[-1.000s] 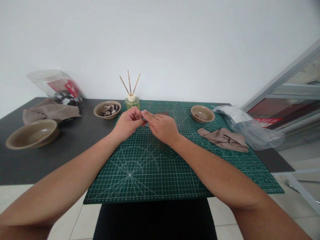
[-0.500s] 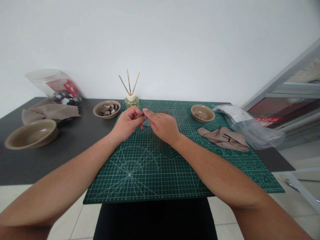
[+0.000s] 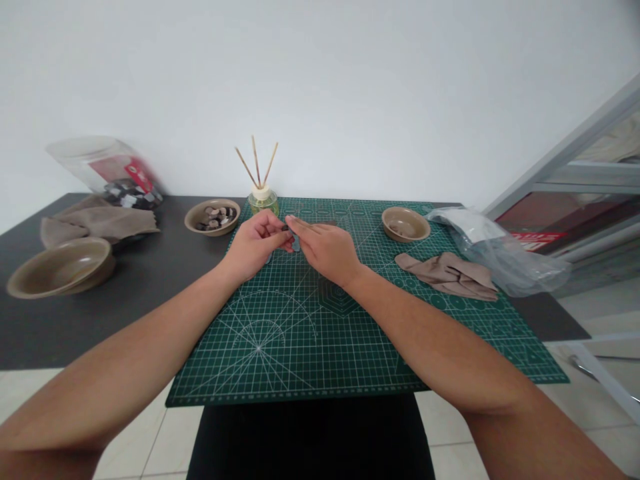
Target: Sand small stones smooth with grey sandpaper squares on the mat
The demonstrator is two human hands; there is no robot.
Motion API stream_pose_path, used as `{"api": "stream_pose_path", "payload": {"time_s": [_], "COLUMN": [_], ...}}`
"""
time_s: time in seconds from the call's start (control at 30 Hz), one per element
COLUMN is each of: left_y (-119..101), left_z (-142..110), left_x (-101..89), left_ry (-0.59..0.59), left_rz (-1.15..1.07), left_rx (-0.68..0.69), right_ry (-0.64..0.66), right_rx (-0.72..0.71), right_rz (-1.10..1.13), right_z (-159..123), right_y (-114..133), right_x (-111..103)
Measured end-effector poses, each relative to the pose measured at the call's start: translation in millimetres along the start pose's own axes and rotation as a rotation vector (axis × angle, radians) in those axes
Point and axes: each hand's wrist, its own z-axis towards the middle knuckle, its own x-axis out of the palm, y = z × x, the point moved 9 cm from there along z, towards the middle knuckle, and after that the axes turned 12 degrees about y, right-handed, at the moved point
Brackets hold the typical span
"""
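Facing each other over the green mat (image 3: pixel 300 360), the left grip (image 3: pixel 255 247) and the right grip (image 3: pixel 327 250) sit close together toward its far side. Between them is a small dark piece (image 3: pixel 285 228), pinched by the left thumb and forefinger. The right fingers lie flat side by side next to it; whether they also hold it cannot be told. A bluish-grey scrap (image 3: pixel 297 245) shows just below, partly hidden.

The mat, printed with white lines and arcs, covers much of a dark bench (image 3: pixel 150 280) and juts past its near edge. Behind rises a plain white wall (image 3: pixel 350 100). A bottle (image 3: pixel 262 197) with three sticks (image 3: pixel 256 160) stands near the mat's far left corner, beside the disc bowl (image 3: pixel 213 233). Farther left are the left bowl (image 3: pixel 65 267), the left cloth (image 3: pixel 107 223) and a clear jar (image 3: pixel 83 153). To the right, the right bowl (image 3: pixel 407 217) holds a few bits, with the right cloth (image 3: pixel 453 275) rumpled in front and a clear bag (image 3: pixel 500 260) over the mat's edge. Pale tiles (image 3: pixel 145 433) floor the room; a cabinet (image 3: pixel 580 177) flanks the bench.
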Motion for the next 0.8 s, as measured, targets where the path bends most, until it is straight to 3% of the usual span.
{"api": "stream_pose_path", "payload": {"time_s": [0.47,0.8], "left_y": [-2.1,4.2], "left_z": [-0.5,-1.3], "left_x": [-3.3,1.9], "left_ry": [-0.028,0.005], "left_rz": [-0.039,0.01], "left_rx": [0.049,-0.053], "right_ry": [-0.021,0.013], "right_rx": [0.005,0.005], "right_rz": [-0.004,-0.008], "right_z": [-0.5,0.2], "right_y": [-3.6,1.6], "right_x": [-0.7,-0.4]}}
